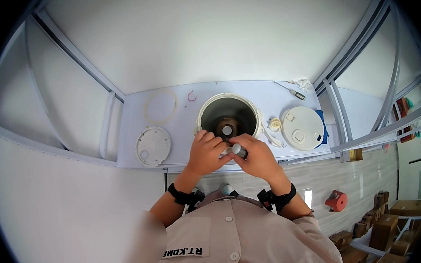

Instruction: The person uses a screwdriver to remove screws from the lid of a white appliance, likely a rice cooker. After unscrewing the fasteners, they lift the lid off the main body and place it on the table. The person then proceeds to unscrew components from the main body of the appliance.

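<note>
An open rice cooker body with a dark grey inside and an off-white rim stands in front of me on the table. At the middle of its floor shows a round, light-coloured disc. Over the front rim, my left hand is closed with curled fingers; what it grips is hidden. Beside it, my right hand is closed around a short grey cylinder, its round end facing up. Both hands nearly meet, with a small pale piece between the fingertips.
The white table holds a white disc with a hole, a pale ring and a red curved piece at left. Rightward lie a white curved strip, a round white lid and a screwdriver. A red stool stands on the floor.
</note>
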Tool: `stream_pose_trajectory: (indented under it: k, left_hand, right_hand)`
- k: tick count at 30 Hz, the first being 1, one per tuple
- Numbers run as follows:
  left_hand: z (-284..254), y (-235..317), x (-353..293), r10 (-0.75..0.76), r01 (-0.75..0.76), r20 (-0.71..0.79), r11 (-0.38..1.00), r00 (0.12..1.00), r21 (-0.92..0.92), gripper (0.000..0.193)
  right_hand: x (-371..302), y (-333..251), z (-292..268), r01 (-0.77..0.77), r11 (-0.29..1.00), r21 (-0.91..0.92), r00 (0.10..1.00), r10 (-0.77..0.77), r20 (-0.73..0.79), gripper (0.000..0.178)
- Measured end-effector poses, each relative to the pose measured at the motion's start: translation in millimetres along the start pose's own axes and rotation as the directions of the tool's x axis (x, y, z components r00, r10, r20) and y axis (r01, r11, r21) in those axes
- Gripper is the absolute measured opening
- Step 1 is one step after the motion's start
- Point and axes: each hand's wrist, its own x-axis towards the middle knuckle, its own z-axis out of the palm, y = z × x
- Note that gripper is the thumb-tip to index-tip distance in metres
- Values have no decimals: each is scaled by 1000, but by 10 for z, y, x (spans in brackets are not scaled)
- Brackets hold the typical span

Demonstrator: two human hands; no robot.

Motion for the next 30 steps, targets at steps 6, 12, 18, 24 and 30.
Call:
stream_pose_trajectory:
  k: [6,12,18,24,30]
  left_hand:
    - [-27,151,95,-36,37,6,992,999,-120,35]
    - [-429,-110,154,-2,7,53,994,999,-108,48]
    - [-362,-78,145,33,-23,125,997,992,-79,59]
    - [-212,-135,119,62,-57,67,995,996,-82,59]
    - [3,-27,195,34,-35,-6,999,999,-37,65]
  right_hand:
    - [-28,117,52,-39,999,16,999,40,-34,34]
    - [32,183,-49,-65,998,-4,996,65,-57,31]
    - [204,556,-149,-42,996,74,990,51,-132,39]
    - [224,605,-16,16,994,110,973,9,-231,40]
    - [120,413,-22,31,971,237,957,40,-287,32]
